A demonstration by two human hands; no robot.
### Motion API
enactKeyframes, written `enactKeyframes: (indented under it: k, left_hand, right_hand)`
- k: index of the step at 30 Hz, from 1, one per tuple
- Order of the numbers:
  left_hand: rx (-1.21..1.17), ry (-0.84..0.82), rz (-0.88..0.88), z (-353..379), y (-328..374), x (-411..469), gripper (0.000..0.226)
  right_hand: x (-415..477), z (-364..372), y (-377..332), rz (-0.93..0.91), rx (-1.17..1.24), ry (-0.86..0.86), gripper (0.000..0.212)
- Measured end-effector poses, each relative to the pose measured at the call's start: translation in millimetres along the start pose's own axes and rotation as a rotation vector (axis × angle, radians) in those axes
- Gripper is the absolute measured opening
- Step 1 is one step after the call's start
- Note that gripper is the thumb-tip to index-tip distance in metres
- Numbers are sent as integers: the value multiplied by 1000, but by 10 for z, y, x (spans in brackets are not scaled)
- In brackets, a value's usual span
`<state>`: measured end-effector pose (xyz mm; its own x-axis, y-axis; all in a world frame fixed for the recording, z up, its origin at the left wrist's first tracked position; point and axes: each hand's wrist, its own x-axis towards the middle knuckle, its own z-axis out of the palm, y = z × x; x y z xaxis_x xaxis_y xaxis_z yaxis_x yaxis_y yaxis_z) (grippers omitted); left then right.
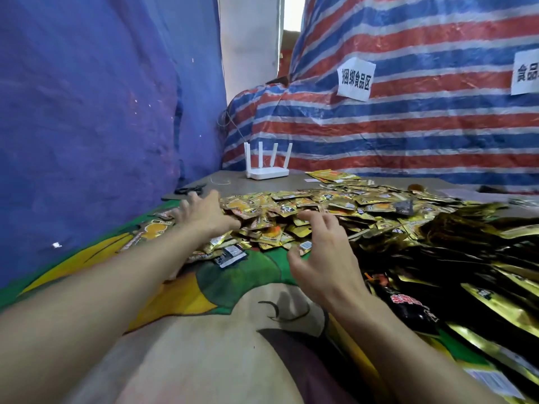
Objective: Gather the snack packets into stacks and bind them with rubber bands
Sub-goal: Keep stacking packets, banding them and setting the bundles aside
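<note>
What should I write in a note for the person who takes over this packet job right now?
Left hand: open, fingers spread at the left edge of the loose snack packets.
Right hand: open, over the pile's near edge, holding nothing.
Done: no bound stack visible.
Left: stack packets, bind every stack.
Rubber bands: none clearly visible; scissors lie beyond the left hand.

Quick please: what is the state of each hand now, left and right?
Left hand: open, fingers spread at the edge of the gold snack packets.
Right hand: open, fingers loosely curved, holding nothing.
</note>
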<state>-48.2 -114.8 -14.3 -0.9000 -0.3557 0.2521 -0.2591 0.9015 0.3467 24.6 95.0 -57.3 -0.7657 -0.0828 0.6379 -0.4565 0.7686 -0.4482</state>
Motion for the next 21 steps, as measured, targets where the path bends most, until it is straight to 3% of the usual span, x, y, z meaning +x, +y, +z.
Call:
enactKeyframes:
  k: [4, 9, 12, 17, 21]
  left_hand:
    - [39, -184, -104, 267, -94, 239, 114]
    - [52, -317, -121, 437, -85, 448, 120]
    - [72, -322, -73, 462, -79, 507, 110]
    - [144, -248, 137, 387, 0, 385, 53]
    - [195, -266, 263, 309, 63, 188, 62]
  right_hand:
    - [13, 28, 40, -11, -2, -3, 56]
    - [15, 73, 39, -15, -28, -13, 54]
    - [-2, 102, -16, -33, -43, -32, 52]
    - [8, 71, -30, -17, -45, -71, 52]
    - [251, 89, -24, -19, -213, -166, 55]
